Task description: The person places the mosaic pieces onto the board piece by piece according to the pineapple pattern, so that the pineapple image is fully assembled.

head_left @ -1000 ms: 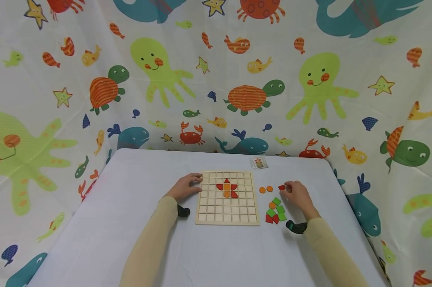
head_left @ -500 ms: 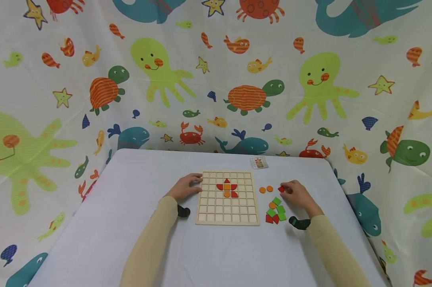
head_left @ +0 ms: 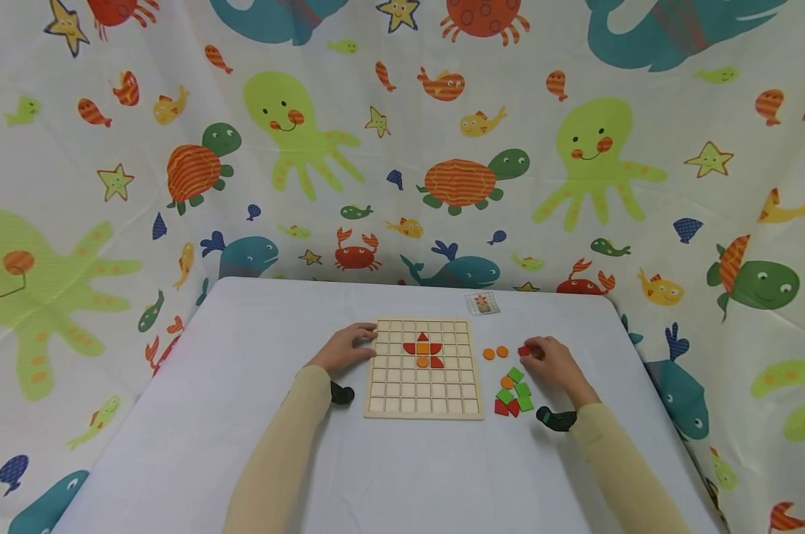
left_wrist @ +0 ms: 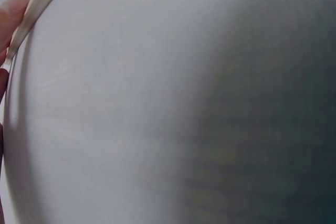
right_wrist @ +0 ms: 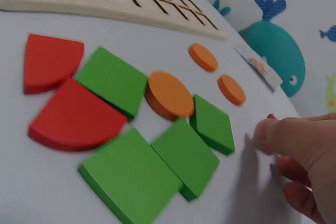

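A square wooden grid board (head_left: 424,404) lies mid-table. In its upper cells, several red and orange pieces (head_left: 423,348) form a small figure. My left hand (head_left: 343,348) rests against the board's left edge, thumb and fingertips touching it. The left wrist view catches only the thumb (left_wrist: 11,17) at the rim and slivers of other fingers. Right of the board, my right hand (head_left: 554,363) pinches a small red wooden piece (head_left: 524,350) between thumb and fingers. Fingers cover most of that piece, and in the right wrist view just a red tip (right_wrist: 271,116) shows.
Between board and right hand lie green square tiles (right_wrist: 131,177), red quarter-circle pieces (right_wrist: 79,116) and an orange disc (right_wrist: 169,95). Two more orange discs (head_left: 495,352) sit farther back. A small picture card (head_left: 483,302) lies near the table's back edge, before a sea-animal cloth (head_left: 389,148).
The red piece has turned slightly in my right fingers, and that hand has shifted only a little. My left hand and the board stay where they were.
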A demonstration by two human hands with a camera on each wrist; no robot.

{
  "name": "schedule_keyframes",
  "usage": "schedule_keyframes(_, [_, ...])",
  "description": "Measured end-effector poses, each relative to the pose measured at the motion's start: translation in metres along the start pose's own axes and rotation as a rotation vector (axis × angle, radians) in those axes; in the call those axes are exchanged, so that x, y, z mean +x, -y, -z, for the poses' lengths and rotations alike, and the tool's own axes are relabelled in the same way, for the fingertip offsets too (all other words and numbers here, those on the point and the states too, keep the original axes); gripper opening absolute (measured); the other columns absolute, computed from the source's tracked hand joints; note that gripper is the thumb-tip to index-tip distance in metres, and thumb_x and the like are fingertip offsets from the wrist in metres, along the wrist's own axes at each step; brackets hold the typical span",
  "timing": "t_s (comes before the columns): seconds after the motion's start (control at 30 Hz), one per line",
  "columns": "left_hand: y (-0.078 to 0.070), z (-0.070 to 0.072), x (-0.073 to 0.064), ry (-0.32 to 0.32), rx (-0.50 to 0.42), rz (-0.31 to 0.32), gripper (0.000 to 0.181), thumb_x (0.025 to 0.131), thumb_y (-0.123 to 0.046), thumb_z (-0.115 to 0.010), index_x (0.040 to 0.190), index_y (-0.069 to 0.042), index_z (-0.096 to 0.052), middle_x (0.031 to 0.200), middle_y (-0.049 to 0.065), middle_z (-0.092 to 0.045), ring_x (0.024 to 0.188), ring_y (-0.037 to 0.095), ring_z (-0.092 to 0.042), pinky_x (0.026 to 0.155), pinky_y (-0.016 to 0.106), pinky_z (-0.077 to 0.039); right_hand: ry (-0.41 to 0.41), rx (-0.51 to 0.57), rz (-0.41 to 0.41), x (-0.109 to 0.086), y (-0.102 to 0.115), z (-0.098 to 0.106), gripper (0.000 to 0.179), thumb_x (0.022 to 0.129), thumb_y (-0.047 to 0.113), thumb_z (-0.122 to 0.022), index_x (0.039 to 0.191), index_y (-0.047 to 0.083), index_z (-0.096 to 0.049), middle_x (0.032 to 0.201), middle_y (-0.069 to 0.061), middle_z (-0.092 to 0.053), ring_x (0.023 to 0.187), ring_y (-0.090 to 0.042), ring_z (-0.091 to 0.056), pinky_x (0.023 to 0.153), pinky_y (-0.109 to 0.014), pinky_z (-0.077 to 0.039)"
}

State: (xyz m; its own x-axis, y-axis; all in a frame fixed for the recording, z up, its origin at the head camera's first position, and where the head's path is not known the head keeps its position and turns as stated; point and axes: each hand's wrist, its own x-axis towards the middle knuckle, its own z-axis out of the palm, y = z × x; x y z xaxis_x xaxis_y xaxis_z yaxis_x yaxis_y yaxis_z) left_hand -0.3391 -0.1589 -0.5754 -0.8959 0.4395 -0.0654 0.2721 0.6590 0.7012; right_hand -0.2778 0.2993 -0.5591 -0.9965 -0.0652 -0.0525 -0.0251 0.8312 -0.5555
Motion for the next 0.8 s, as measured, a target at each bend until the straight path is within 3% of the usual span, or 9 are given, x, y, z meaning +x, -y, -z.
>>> schedule_keyframes(0.13, [0.001,-0.001,0.0,-0.002,0.001,-0.002,0.05,0.088,-0.03,-0.074,0.132,-0.01,-0.062,0.149,0.0,-0.046,0.141,0.023,-0.036,0.117,0.043,-0.029,-0.03,0.02,0.041,-0.001,0.019,-0.004,0.042,0.091,0.018,-0.071,0.125,-0.004,-0.059,0.11,-0.017,-0.062,0.096,-0.029,-0.058,0.087,-0.044,-0.055])
schedule_keyframes(0.4, [0.005,-0.001,0.002,-0.014,-0.016,-0.058,0.048,0.088,-0.028,-0.074,0.13,-0.007,-0.063,0.148,0.004,-0.047,0.14,0.027,-0.038,0.115,0.044,-0.031,-0.012,0.094,0.229,0.0,0.077,-0.023,0.043,0.089,0.016,-0.073,0.126,-0.001,-0.06,0.112,-0.011,-0.064,0.094,-0.023,-0.059,0.082,-0.038,-0.057])
schedule_keyframes(0.57, [0.005,-0.001,0.001,-0.012,-0.026,-0.061,0.048,0.088,-0.027,-0.075,0.13,-0.007,-0.063,0.148,0.004,-0.047,0.14,0.027,-0.037,0.116,0.044,-0.031,0.033,0.14,0.226,0.002,0.096,-0.034,0.042,0.091,0.015,-0.071,0.128,0.001,-0.058,0.112,-0.008,-0.065,0.094,-0.02,-0.059,0.084,-0.035,-0.057])
schedule_keyframes(0.8, [0.005,-0.001,0.001,-0.01,-0.021,-0.057,0.048,0.088,-0.027,-0.075,0.129,-0.007,-0.063,0.148,0.004,-0.047,0.14,0.027,-0.037,0.116,0.044,-0.031,0.046,0.167,0.188,0.002,0.104,-0.044,0.044,0.09,0.017,-0.073,0.129,0.005,-0.058,0.109,-0.004,-0.066,0.093,-0.017,-0.06,0.083,-0.03,-0.056])
